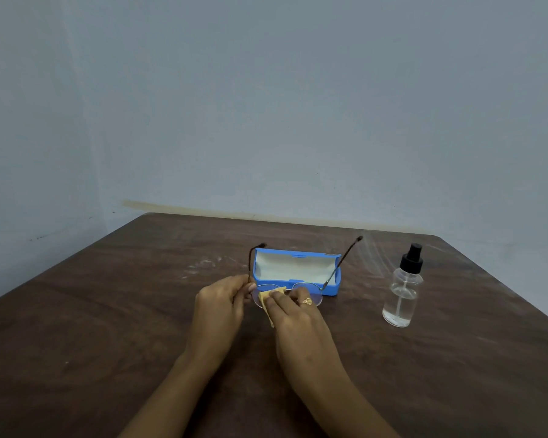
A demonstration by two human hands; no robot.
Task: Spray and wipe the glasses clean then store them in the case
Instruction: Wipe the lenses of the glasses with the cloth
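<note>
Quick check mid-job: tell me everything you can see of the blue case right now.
The blue case looks like hard plastic with a pale lining. It lies open on the brown table, lid raised toward the wall, a small clasp tab on the lid's rim. It looks empty. It sits just behind the glasses, which both hands hold in front of it; their arms cross its ends in view. Contact cannot be told.

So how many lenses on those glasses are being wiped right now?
1. The lens by the left hand is under the yellow cloth, pressed by the right hand; the other lens is uncovered.
</note>
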